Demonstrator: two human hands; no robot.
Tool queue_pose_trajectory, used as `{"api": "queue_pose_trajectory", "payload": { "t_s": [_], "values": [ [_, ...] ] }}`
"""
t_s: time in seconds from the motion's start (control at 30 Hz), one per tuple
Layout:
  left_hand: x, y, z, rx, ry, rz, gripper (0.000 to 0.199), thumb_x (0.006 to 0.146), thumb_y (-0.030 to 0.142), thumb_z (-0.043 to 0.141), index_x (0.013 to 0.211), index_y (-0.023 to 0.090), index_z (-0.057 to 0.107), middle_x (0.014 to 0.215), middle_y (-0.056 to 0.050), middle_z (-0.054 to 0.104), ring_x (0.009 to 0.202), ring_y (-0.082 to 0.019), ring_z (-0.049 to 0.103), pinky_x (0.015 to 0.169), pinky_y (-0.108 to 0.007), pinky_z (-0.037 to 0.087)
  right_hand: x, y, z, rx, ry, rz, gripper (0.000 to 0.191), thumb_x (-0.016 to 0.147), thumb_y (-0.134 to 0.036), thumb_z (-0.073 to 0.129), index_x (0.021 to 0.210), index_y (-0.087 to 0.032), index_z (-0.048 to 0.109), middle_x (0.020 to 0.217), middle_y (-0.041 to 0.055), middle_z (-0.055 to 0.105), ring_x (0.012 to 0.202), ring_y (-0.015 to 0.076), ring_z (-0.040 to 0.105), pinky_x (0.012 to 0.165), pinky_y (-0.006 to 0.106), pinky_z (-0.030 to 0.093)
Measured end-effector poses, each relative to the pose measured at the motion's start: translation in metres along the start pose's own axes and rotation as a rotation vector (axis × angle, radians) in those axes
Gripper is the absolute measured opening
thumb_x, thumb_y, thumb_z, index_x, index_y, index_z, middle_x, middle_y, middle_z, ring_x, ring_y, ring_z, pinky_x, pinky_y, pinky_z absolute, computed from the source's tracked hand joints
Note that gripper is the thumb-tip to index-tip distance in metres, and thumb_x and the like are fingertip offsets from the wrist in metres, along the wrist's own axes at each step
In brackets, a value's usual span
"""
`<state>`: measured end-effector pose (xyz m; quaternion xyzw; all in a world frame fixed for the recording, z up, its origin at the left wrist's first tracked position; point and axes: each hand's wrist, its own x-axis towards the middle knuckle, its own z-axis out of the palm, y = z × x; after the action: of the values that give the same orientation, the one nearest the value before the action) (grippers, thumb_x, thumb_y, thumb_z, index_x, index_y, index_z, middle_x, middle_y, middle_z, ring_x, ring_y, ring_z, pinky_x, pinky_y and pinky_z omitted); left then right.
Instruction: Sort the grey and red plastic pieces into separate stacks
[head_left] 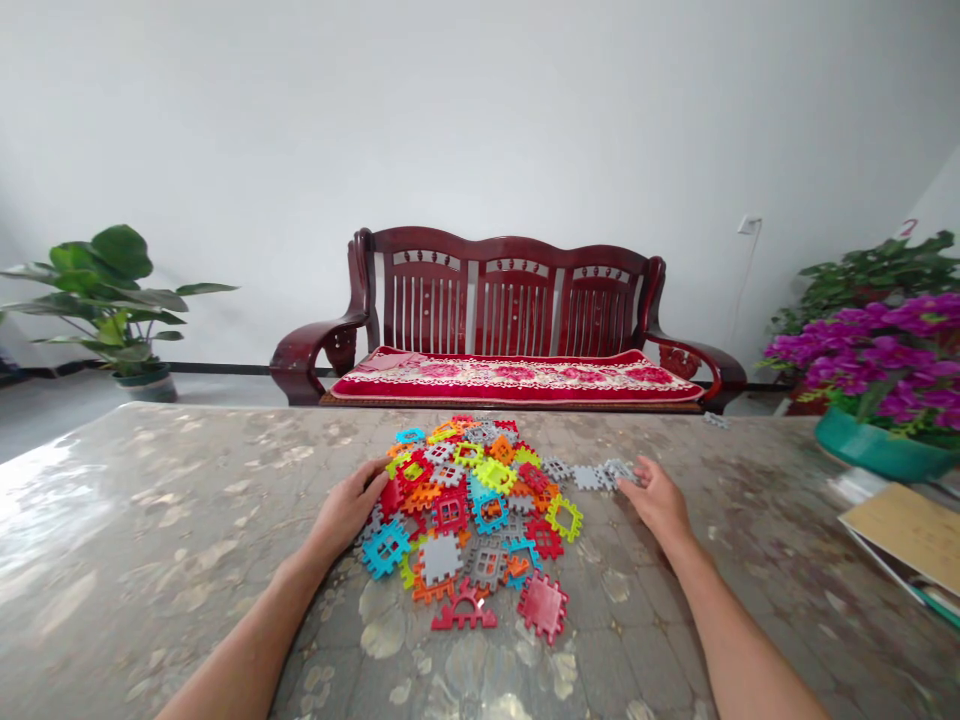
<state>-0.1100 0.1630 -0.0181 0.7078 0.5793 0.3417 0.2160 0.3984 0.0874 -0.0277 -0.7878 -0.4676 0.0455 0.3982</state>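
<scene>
A heap of flat interlocking plastic building tiles (450,510) in red, orange, yellow-green, blue and grey lies in front of me. At its left edge rests my left hand (356,500), fingers stretched and apart, touching a red tile (391,495). My right hand (660,500) is to the right of the heap, thumb and fingers closed on a grey tile (618,472). Beside that tile, another grey tile (588,478) lies between it and the heap. Nearest to me are a red arched tile (465,608) and a solid red square tile (543,606).
The patterned tabletop (187,560) spreads to both sides. One more grey tile (716,420) lies near its far edge. On the right stand purple flowers in a teal pot (885,440), with a brown notebook (907,530) before it. Beyond the table is a wooden bench (517,300).
</scene>
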Motion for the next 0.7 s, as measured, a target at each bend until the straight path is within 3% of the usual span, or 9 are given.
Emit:
{"api": "queue_pose_trajectory", "payload": {
  "t_s": [0.17,0.3,0.47,0.7],
  "values": [
    [0.000,0.000,0.000,-0.005,0.007,0.000,0.051,0.086,0.050,0.040,0.123,0.022,0.062,0.127,-0.004,0.067,0.118,-0.024,0.061,0.107,-0.035,0.040,-0.008,-0.018,0.001,-0.252,0.040,-0.136,0.072,0.070,-0.043,0.065,0.132,-0.011,0.049,0.109,0.0144,0.068,0.105,0.0287,0.062,0.095,0.041,0.043],
    [-0.001,0.002,-0.001,-0.002,0.006,0.010,0.050,0.086,0.050,0.041,0.121,0.022,0.063,0.126,-0.003,0.067,0.118,-0.024,0.060,0.107,-0.034,0.040,-0.012,-0.025,0.001,-0.372,0.002,-0.148,0.074,0.072,-0.042,0.065,0.136,-0.009,0.045,0.114,0.0178,0.066,0.109,0.0303,0.060,0.095,0.041,0.042],
    [-0.001,0.003,-0.001,0.001,0.005,0.000,0.052,0.085,0.050,0.039,0.122,0.021,0.062,0.126,-0.005,0.067,0.117,-0.024,0.060,0.107,-0.035,0.040,-0.014,-0.030,0.003,-0.375,0.023,-0.120,0.066,0.075,-0.040,0.062,0.134,-0.012,0.047,0.107,0.0131,0.070,0.102,0.0278,0.064,0.092,0.038,0.043],
    [0.000,0.002,-0.001,-0.005,0.009,-0.002,0.051,0.085,0.051,0.041,0.121,0.022,0.063,0.125,-0.004,0.068,0.116,-0.024,0.061,0.106,-0.034,0.041,-0.017,-0.032,0.008,-0.405,0.054,-0.117,0.064,0.080,-0.042,0.058,0.136,-0.013,0.046,0.109,0.0144,0.069,0.105,0.0296,0.062,0.092,0.039,0.042]
  ]
}}
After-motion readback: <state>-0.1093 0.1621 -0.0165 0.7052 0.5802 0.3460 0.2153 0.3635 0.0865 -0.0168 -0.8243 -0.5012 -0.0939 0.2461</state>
